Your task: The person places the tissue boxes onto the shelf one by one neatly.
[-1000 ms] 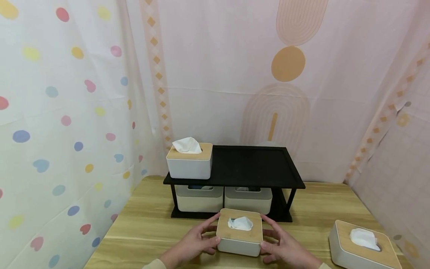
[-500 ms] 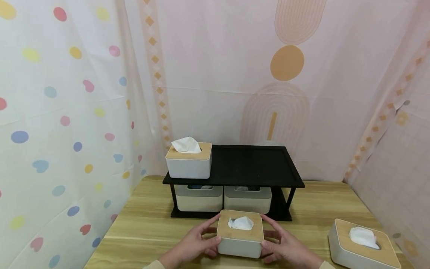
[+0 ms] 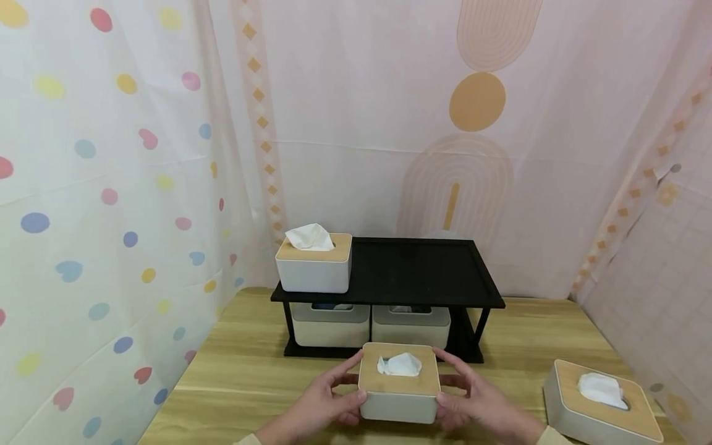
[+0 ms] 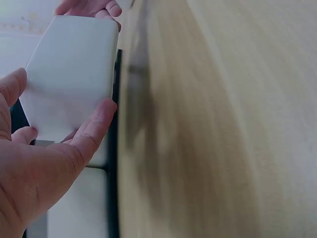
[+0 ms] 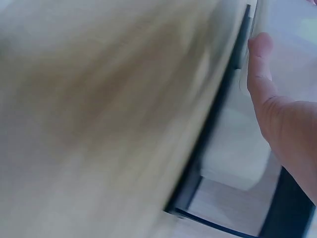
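Observation:
Between my two hands is a white tissue box (image 3: 398,384) with a light wooden lid and a tissue poking up through its slot. My left hand (image 3: 328,398) grips its left side, thumb near the front corner and fingers along the side. On the right side my right hand (image 3: 477,400) holds it the same way. The left wrist view shows the box's plain white face (image 4: 72,74) tilted, with a shadow on the tabletop beside it. In the right wrist view my right thumb (image 5: 261,64) presses against the box.
Behind the held box stands a low black two-tier shelf (image 3: 417,272). One wood-lidded tissue box (image 3: 314,275) is on its top left; two grey-lidded boxes (image 3: 330,330) sit underneath. Another wood-lidded box (image 3: 603,405) lies at the right of the wooden table (image 3: 222,383). Curtains surround it.
The tissue box in my hands has come up slightly and looks a little larger, both hands moving with it. The shelf and the other boxes stay in place.

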Demonstrator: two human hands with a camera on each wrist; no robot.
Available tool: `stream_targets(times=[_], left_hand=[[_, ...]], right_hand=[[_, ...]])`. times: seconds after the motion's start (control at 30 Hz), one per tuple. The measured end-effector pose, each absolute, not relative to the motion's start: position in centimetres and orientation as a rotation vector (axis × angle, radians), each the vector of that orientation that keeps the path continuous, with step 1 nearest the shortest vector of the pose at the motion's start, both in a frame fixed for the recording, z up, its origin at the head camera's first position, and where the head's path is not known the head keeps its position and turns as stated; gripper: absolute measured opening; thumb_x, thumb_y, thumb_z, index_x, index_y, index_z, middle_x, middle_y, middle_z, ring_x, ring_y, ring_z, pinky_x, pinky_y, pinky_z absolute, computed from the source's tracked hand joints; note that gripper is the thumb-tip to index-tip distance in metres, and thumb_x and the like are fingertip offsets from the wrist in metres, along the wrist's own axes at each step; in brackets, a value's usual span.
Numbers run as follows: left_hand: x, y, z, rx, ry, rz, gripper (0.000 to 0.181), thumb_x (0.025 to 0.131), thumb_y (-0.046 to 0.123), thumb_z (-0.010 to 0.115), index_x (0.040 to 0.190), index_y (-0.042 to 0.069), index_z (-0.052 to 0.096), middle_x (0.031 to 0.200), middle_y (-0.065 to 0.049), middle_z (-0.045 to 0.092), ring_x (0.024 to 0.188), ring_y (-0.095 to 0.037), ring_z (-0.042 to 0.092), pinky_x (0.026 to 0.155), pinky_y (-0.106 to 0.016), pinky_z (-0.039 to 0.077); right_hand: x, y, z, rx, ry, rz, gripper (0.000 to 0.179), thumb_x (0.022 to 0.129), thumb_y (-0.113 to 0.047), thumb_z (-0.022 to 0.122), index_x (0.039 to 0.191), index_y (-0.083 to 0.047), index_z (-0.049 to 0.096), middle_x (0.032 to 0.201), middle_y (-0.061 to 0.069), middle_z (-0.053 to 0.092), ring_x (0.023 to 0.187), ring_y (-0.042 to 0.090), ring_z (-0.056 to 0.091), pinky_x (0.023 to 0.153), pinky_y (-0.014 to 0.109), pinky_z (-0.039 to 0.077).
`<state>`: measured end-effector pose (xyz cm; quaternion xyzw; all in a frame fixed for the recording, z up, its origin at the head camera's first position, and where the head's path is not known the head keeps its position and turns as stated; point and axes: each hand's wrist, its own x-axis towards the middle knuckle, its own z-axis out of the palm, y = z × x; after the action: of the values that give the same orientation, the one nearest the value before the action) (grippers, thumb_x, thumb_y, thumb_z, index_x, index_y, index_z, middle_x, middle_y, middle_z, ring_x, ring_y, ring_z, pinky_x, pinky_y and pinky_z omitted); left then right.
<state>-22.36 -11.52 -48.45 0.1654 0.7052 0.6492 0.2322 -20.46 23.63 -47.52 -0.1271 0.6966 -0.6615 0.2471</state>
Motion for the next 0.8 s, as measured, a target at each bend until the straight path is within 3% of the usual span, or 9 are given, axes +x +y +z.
stream_targets(times=[0.17,0.37,0.63,0.8], left_hand=[[-22.3,-11.3,-46.6,0.475,1.936,1.861,0.084,0.102,0.027,0.076,0.171,0.021,0.029,0.158,-0.036,0.043,0.097,-0.029,0.078,0.087,-0.043,0.066],[-22.4,-11.2,-43.9,0.5,1.912,1.909,0.085,0.102,0.026,0.076,0.171,0.022,0.028,0.16,-0.035,0.041,0.094,-0.024,0.079,0.086,-0.04,0.066],[-22.6,-10.9,-39.3,0.471,1.993,1.89,0.084,0.099,0.033,0.079,0.169,0.032,0.032,0.162,-0.029,0.043,0.099,-0.027,0.078,0.086,-0.041,0.067],[-23.5,-11.1,-36.9,0.484,1.989,1.897,0.083,0.1,0.029,0.079,0.168,0.037,0.033,0.162,-0.027,0.042,0.097,-0.027,0.076,0.087,-0.04,0.066]], right_hand=[[-20.5,23.8,-44.7,-0.417,1.997,-1.776,0.087,0.11,-0.024,0.063,0.174,-0.022,0.004,0.164,0.048,0.02,0.112,0.035,0.076,0.092,0.054,0.065],[-20.4,24.0,-41.5,-0.515,2.066,-1.748,0.089,0.108,-0.018,0.066,0.174,-0.023,0.006,0.165,0.046,0.021,0.111,0.036,0.075,0.088,0.045,0.066],[-21.0,24.5,-37.4,-0.603,2.083,-1.733,0.088,0.11,-0.017,0.063,0.174,-0.024,0.003,0.166,0.043,0.021,0.114,0.03,0.075,0.092,0.04,0.065],[-22.3,24.2,-35.6,-0.645,2.162,-1.722,0.087,0.109,-0.015,0.063,0.174,-0.027,0.007,0.166,0.039,0.028,0.109,0.033,0.076,0.091,0.04,0.065]])
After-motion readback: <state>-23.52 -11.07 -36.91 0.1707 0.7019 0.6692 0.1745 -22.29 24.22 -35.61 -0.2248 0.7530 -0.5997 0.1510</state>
